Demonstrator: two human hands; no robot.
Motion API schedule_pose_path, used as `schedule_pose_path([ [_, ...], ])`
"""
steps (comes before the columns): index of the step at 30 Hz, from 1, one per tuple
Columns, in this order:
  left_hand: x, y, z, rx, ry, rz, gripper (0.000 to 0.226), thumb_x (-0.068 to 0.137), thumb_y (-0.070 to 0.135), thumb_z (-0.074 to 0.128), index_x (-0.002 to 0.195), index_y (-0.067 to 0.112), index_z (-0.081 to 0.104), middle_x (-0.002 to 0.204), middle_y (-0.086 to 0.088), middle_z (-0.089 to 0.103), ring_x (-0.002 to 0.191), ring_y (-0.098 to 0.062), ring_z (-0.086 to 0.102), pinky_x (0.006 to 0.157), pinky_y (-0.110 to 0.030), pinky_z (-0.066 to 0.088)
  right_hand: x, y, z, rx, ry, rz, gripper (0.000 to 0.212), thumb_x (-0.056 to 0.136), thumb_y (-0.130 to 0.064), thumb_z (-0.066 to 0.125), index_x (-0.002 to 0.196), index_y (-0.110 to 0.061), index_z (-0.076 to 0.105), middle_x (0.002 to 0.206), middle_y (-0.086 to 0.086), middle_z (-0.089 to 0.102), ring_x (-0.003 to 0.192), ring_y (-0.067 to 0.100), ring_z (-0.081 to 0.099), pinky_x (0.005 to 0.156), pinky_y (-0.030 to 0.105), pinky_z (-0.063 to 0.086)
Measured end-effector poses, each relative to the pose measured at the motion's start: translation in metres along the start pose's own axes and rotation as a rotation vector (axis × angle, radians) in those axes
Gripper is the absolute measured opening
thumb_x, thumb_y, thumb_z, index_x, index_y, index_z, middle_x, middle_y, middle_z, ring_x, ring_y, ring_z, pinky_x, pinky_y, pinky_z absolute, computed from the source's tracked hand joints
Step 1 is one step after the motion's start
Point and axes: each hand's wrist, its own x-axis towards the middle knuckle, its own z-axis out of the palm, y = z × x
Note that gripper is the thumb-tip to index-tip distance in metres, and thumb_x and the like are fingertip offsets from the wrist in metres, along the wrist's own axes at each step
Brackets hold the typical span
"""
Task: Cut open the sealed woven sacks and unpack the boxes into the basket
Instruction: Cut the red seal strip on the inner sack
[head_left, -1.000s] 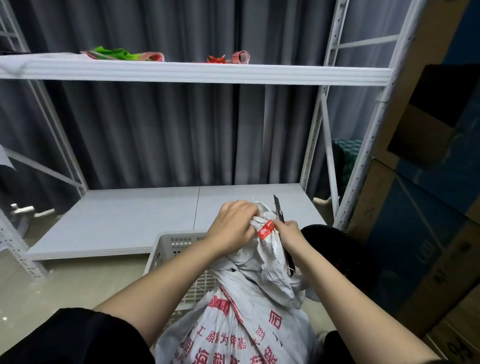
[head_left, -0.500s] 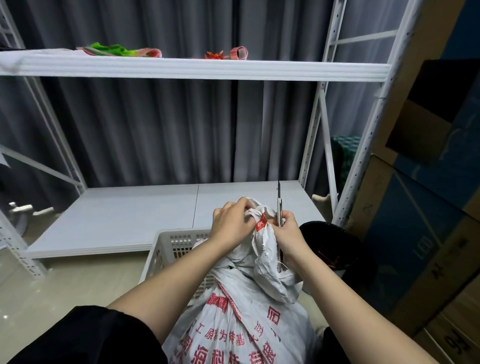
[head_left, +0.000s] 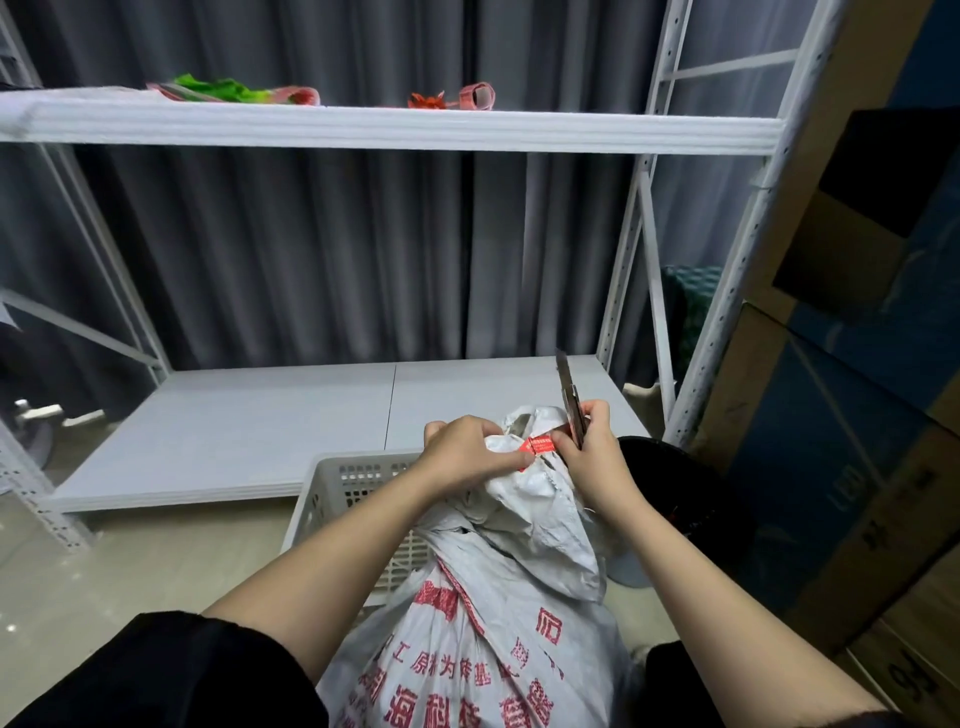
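Observation:
A white woven sack (head_left: 498, 639) with red print stands in front of me, its neck bunched and tied with a red seal strip (head_left: 537, 446). My left hand (head_left: 462, 454) grips the bunched neck just left of the seal. My right hand (head_left: 589, 457) holds a utility knife (head_left: 570, 400) with the blade pointing up, right beside the seal. A white perforated basket (head_left: 337, 488) sits on the floor behind the sack, mostly hidden by my left arm and the sack. No boxes are visible.
A white metal rack has a low shelf (head_left: 291, 415) behind the basket and an upper shelf (head_left: 363, 127) with red and green scraps. A black bin (head_left: 685, 493) stands to the right of the sack. Stacked cardboard boxes (head_left: 857, 415) fill the right side.
The knife has stayed near the seal, tipping from slanted to upright and now leaning slightly left. Both hands have shifted a little on the sack's neck, which has been pulled slightly rightward.

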Motion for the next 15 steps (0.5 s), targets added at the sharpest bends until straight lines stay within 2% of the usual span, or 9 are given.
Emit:
schedule_pose_path([
  [2, 0.002, -0.002, 0.002, -0.05, -0.021, -0.019, 0.03, 0.072, 0.055, 0.071, 0.086, 0.028, 0.07, 0.078, 0.009, 0.065, 0.116, -0.023, 0.045, 0.089, -0.026, 0.034, 0.001, 0.001, -0.002, -0.035, -0.018, -0.018, 0.024, 0.092, -0.014, 0.056, 0.101, -0.015, 0.034, 0.073, -0.009, 0.049, 0.068, 0.015, 0.048, 0.073, 0.041, 0.043],
  [4, 0.005, -0.002, 0.002, -0.096, -0.09, -0.056, 0.023, 0.068, 0.052, 0.073, 0.075, 0.03, 0.069, 0.073, 0.008, 0.064, 0.109, -0.022, 0.05, 0.083, -0.026, 0.037, 0.001, 0.001, -0.003, -0.069, -0.03, -0.023, 0.023, 0.092, -0.017, 0.056, 0.1, -0.016, 0.034, 0.072, -0.009, 0.048, 0.068, 0.018, 0.049, 0.073, 0.045, 0.044],
  [6, 0.007, 0.001, -0.002, -0.166, -0.205, -0.061, 0.027, 0.059, 0.052, 0.072, 0.069, 0.027, 0.069, 0.073, 0.003, 0.064, 0.094, -0.02, 0.059, 0.08, -0.033, 0.045, 0.001, 0.002, -0.003, -0.115, -0.029, -0.033, 0.024, 0.092, -0.019, 0.056, 0.099, -0.018, 0.033, 0.073, -0.008, 0.051, 0.072, 0.027, 0.053, 0.073, 0.047, 0.045],
  [8, 0.006, 0.005, -0.009, -0.256, -0.341, -0.055, 0.018, 0.069, 0.036, 0.073, 0.067, 0.02, 0.065, 0.07, -0.002, 0.059, 0.072, -0.018, 0.056, 0.069, -0.033, 0.047, -0.001, 0.002, -0.002, -0.161, -0.028, -0.054, 0.024, 0.092, -0.019, 0.055, 0.097, -0.019, 0.031, 0.076, -0.003, 0.055, 0.076, 0.034, 0.057, 0.072, 0.047, 0.046],
  [10, 0.005, 0.007, -0.015, -0.274, -0.419, -0.082, 0.012, 0.078, 0.023, 0.068, 0.07, 0.02, 0.061, 0.067, -0.001, 0.057, 0.062, -0.017, 0.054, 0.06, -0.028, 0.045, -0.002, 0.003, -0.001, -0.187, -0.043, -0.081, 0.023, 0.092, -0.019, 0.054, 0.096, -0.019, 0.031, 0.075, 0.0, 0.056, 0.075, 0.036, 0.057, 0.071, 0.046, 0.046],
  [12, 0.004, 0.008, -0.015, -0.279, -0.413, -0.096, 0.012, 0.075, 0.024, 0.065, 0.067, 0.021, 0.057, 0.064, 0.001, 0.054, 0.06, -0.017, 0.051, 0.059, -0.027, 0.043, -0.002, 0.003, 0.0, -0.159, -0.071, -0.065, 0.022, 0.093, -0.019, 0.054, 0.096, -0.018, 0.032, 0.072, -0.001, 0.054, 0.071, 0.032, 0.056, 0.069, 0.044, 0.045],
  [15, 0.003, 0.006, -0.007, -0.341, -0.306, -0.097, 0.017, 0.076, 0.018, 0.061, 0.062, 0.021, 0.051, 0.062, 0.001, 0.047, 0.06, -0.016, 0.044, 0.056, -0.026, 0.036, -0.002, 0.003, -0.001, -0.029, -0.083, 0.024, 0.021, 0.092, -0.015, 0.055, 0.097, -0.017, 0.035, 0.065, -0.004, 0.051, 0.062, 0.021, 0.049, 0.065, 0.039, 0.043],
])
